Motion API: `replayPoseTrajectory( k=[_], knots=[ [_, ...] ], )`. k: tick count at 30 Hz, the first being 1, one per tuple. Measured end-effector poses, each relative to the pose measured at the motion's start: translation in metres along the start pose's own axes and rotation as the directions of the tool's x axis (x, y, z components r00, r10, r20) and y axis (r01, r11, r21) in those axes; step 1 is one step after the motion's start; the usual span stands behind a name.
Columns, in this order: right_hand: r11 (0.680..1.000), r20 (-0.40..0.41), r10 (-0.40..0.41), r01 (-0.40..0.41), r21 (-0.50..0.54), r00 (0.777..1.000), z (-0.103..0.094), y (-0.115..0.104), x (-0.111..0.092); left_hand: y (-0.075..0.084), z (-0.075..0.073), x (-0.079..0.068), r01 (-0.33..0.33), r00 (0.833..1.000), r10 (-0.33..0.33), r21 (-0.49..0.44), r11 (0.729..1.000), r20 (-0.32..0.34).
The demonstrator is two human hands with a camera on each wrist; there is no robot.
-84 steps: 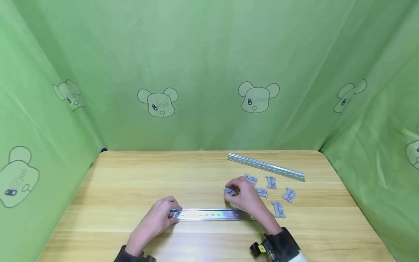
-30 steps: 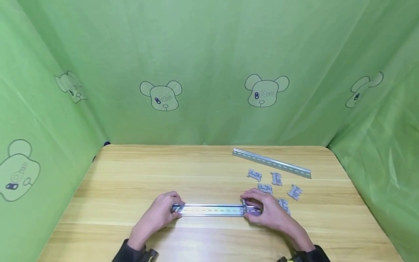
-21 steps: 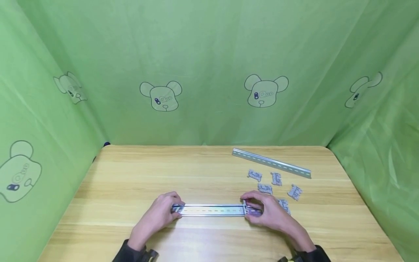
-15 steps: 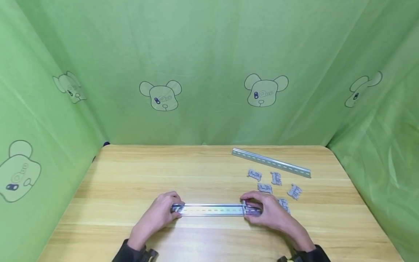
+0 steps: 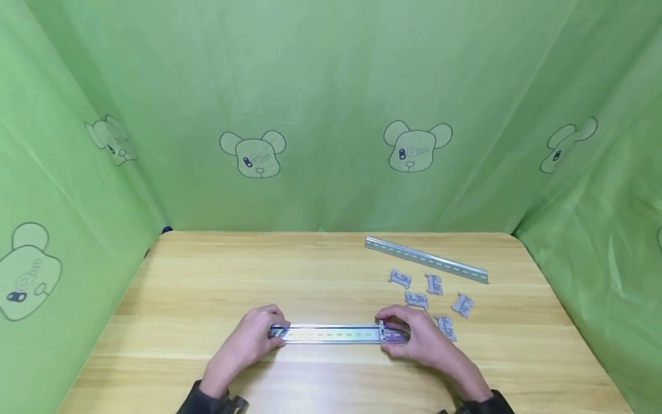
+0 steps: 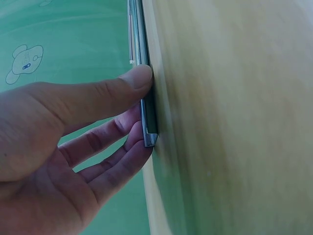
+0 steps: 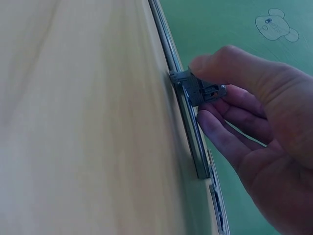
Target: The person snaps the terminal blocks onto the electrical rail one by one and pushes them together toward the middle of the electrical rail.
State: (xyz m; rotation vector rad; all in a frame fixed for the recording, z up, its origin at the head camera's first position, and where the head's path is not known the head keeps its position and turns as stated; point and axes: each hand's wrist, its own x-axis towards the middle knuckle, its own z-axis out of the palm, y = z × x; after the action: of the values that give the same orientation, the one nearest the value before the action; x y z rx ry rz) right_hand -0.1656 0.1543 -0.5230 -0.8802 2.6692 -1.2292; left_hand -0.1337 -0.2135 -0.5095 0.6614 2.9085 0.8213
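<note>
A slotted metal DIN rail [image 5: 331,334] lies crosswise on the wooden table in the head view. My left hand [image 5: 254,333] grips its left end, thumb on the near edge and fingers on the far edge; the left wrist view shows the rail's end [image 6: 150,139] between them. Toward the rail's right end, my right hand [image 5: 421,336] pinches a grey terminal block [image 7: 199,89] between thumb and fingers. The block stands upright across the rail, touching it. Whether it is clipped on cannot be told.
Several loose grey terminal blocks [image 5: 416,300] lie flat on the table [image 5: 217,276], behind and right of my right hand. A second slotted rail [image 5: 426,260] lies slanted at the back right. Green cloth [image 5: 320,190] with bear-head prints encloses the back and sides.
Since the earliest frame my right hand has brought the terminal block down and right onto the rail. Over the last second both hands stay almost in place, while the head view shifts slightly.
</note>
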Motion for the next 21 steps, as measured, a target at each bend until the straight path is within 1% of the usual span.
replayPoseTrajectory(
  k=[3,5,13,21],
  knots=[
    [0.999,-0.003,-0.043,0.043,0.002,0.999,0.008,-0.003,0.004,0.001,0.001,-0.001,0.003,1.000,-0.003,0.000,1.000,-0.001],
    [0.998,-0.001,-0.061,0.061,-0.017,0.998,0.014,-0.008,0.009,0.001,0.002,0.000,0.003,1.000,-0.003,-0.002,1.000,-0.002],
    [0.996,0.038,-0.084,0.085,-0.039,0.996,0.036,-0.030,0.027,0.001,0.005,0.000,-0.006,1.000,0.006,0.003,1.000,-0.007],
    [0.993,0.093,-0.105,0.110,-0.044,0.990,0.056,-0.049,0.047,0.000,0.003,0.000,-0.008,1.000,0.008,-0.019,1.000,-0.015]
  ],
)
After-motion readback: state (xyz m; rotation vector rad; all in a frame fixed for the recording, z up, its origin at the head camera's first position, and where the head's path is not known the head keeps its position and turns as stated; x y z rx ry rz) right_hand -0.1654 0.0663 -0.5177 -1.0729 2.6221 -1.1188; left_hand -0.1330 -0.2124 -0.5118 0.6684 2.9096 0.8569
